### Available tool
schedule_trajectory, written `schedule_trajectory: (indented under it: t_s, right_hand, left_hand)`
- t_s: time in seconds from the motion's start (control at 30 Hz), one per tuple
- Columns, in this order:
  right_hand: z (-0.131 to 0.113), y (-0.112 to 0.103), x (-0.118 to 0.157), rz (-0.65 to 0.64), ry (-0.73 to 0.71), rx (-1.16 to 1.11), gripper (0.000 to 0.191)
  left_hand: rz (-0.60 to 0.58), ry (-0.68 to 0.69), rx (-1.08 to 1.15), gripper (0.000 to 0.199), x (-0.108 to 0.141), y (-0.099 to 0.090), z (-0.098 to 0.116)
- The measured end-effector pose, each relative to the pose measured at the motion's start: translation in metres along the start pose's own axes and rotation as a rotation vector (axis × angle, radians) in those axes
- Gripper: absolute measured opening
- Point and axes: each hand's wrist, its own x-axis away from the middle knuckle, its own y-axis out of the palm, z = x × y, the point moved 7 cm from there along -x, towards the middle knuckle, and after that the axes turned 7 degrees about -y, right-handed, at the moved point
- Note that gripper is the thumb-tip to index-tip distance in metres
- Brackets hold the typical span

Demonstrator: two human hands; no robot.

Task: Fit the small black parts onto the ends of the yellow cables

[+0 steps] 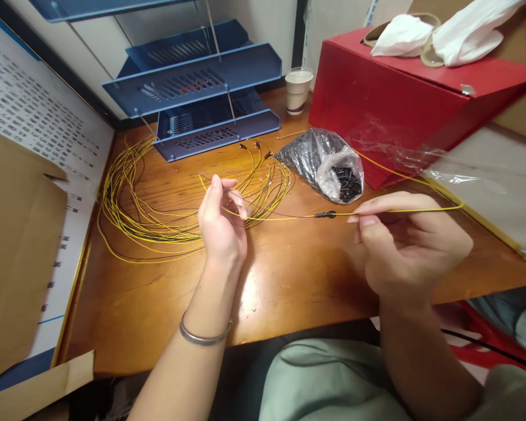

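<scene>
A thin yellow wire [284, 218] with a darker strand beside it stretches between my two hands above the table. My right hand [407, 245] pinches the wire between thumb and forefinger, and its yellow length runs on past the fingers to the right. Just left of that pinch, a small black connector [325, 214] sits on the wire. My left hand [223, 216] is raised palm inward with fingers curled, the wire passing through them. Behind it lies a loose coil of yellow and black wires [127, 228], several ends carrying black tips.
An open clear bag [315, 158] of small black parts lies behind the wire. Further back stand a paper cup [298, 90], a blue tiered file tray [201, 88] and a large red box [386, 105]. Cardboard [21, 245] leans along the left edge.
</scene>
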Motion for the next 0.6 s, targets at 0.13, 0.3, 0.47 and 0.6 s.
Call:
schedule_trajectory:
  t_s: [0.13, 0.3, 0.47, 0.6]
  right_hand:
    - [0.0014, 0.0031, 0.0032, -0.033, 0.114, -0.003, 0.014]
    - [0.0039, 0.0085, 0.0071, -0.099, 0.179, -0.039, 0.017]
    - [0.0059, 0.0101, 0.0074, -0.093, 0.182, -0.025, 0.018]
    - [0.0055, 0.0095, 0.0064, -0.071, 0.170, 0.008, 0.020]
  left_hand:
    - [0.009, 0.005, -0.011, 0.031, 0.0000, -0.0002, 0.0002]
    - [-0.010, 0.024, 0.008, 0.031, 0.0006, 0.0004, 0.0012]
    - [-0.014, 0.028, -0.011, 0.030, 0.0004, 0.0003, 0.0012]
    - [-0.016, 0.022, -0.014, 0.031, -0.0001, 0.0001, 0.0009]
